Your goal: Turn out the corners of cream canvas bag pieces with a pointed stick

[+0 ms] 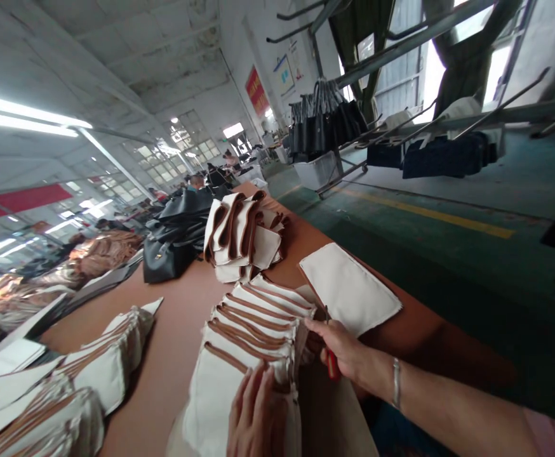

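Observation:
A row of overlapping cream fabric pieces with brown edging [253, 324] lies in front of me on the brown table. My left hand [253, 412] rests on the nearest piece, fingers stretched out and lying flat. At the right ends of the row is my right hand [339, 349], closed around a red-handled tool [332, 365]. A thin dark tip shows above its fingers; the rest of the tool is hidden. Beside that hand, a single flat cream piece [351, 285] lies near the table's right edge. Behind the row stands a pile of folded cream and brown pieces [244, 231].
Black leather bags [175, 231] are heaped farther back on the table [173, 324]. More cream pieces [110, 355] lie in rows at the left. A metal rack [401, 47] with hanging black bags [325, 130] stands at the right, above a plastic bin [315, 171]. People sit in the distance.

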`<act>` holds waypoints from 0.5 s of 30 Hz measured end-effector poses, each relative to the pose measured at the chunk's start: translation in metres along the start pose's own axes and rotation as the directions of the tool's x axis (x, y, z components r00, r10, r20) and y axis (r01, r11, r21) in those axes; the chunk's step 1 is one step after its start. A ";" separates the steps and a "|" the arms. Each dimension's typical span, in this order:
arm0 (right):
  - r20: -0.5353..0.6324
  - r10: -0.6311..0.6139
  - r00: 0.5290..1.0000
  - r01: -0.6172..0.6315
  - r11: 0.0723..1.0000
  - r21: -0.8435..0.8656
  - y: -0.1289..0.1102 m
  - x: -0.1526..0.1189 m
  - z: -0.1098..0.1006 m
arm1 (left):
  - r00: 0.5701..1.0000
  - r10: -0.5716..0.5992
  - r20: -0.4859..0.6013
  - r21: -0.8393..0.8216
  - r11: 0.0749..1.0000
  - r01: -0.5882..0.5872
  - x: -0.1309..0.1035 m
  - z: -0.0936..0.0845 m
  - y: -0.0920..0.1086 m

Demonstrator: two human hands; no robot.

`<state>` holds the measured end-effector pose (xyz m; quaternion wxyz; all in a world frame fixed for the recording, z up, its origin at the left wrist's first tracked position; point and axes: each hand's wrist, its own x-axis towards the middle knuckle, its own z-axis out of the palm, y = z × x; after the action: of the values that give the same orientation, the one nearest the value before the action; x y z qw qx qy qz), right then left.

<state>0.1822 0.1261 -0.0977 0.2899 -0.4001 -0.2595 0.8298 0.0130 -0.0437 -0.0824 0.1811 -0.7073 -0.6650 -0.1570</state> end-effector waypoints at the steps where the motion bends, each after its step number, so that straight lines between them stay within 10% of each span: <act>1: -0.013 -0.031 0.999 0.031 0.999 -0.015 0.005 -0.012 -0.007 | 0.992 0.079 0.098 0.006 0.997 -0.080 0.012 -0.005 0.000; 9: 0.056 -0.324 0.945 0.320 0.869 -0.377 0.029 -0.099 -0.030 | 0.944 0.069 0.322 0.005 0.997 -0.074 0.043 -0.050 0.013; 15: 0.387 -0.599 0.701 0.711 0.547 -0.441 0.000 -0.120 0.033 | 0.940 0.043 0.338 0.004 0.999 -0.047 0.019 -0.067 0.024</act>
<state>0.2167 0.0367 -0.0179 0.4223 -0.2584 -0.6480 0.5788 0.0393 -0.0597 -0.0155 0.0719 -0.7377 -0.6708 -0.0253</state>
